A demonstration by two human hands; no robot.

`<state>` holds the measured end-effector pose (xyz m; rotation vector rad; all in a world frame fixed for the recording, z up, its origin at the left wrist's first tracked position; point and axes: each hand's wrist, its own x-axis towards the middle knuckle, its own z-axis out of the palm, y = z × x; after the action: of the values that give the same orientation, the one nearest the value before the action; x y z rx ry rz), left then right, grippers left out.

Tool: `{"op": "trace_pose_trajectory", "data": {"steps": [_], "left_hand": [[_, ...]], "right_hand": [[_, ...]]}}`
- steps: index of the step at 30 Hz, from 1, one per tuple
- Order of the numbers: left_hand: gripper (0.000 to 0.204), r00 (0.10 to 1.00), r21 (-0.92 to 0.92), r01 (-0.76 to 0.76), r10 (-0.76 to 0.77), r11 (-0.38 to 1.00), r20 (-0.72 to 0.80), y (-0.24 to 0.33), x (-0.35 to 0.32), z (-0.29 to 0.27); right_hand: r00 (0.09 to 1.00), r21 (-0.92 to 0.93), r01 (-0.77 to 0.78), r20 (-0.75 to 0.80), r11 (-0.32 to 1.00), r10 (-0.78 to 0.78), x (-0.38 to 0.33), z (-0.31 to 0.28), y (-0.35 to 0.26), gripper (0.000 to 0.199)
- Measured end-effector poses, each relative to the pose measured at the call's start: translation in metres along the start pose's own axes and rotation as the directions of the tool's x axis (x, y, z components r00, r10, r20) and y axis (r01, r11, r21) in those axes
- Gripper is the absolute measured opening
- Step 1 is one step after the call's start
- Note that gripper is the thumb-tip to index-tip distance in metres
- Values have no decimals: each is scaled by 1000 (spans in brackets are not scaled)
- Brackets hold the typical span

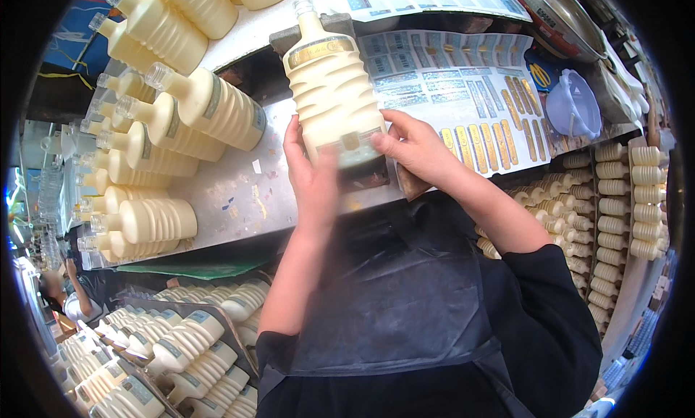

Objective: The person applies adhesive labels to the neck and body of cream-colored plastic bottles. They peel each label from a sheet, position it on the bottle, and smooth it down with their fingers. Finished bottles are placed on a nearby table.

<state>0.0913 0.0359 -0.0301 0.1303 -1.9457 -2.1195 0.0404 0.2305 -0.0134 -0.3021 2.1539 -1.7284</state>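
A cream-coloured ribbed bottle [333,92] with a clear glass neck lies on a dark cradle, its neck pointing away from me. A gold label [318,50] crosses its shoulder. Near its base sits a silvery-blue label [352,144] with a small gold patch. My left hand [310,161] grips the left side of the base, its thumb smeared by motion over the front. From the right, my right hand [413,144] holds the base, the thumb pressed on the lower label's edge and the other fingers partly hidden.
Sheets of gold and silvery labels [474,92] lie to the right, near a lilac bucket [572,106]. More cream bottles [210,106] crowd the metal table's [250,201] left side. Racks of bottles [612,208] stand below right, others below left. Another person [79,298] is far left.
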Motion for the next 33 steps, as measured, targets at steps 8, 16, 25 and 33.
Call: {"op": "trace_pose_trajectory", "data": {"steps": [8, 16, 25, 33], "left_hand": [[71, 999, -41, -29, 28, 999, -32, -8, 2, 0], [71, 999, -79, -34, 31, 996, -36, -7, 1, 2], [71, 999, -80, -31, 29, 996, -37, -8, 2, 1], [69, 1000, -54, -8, 6, 998, -28, -4, -1, -1]], "right_hand": [[996, 75, -81, 32, 994, 79, 1, 8, -3, 54], [997, 102, -78, 2, 992, 78, 1, 12, 2, 52], [999, 95, -35, 2, 995, 35, 0, 13, 3, 51], [961, -503, -63, -263, 862, -82, -1, 19, -47, 67]]}}
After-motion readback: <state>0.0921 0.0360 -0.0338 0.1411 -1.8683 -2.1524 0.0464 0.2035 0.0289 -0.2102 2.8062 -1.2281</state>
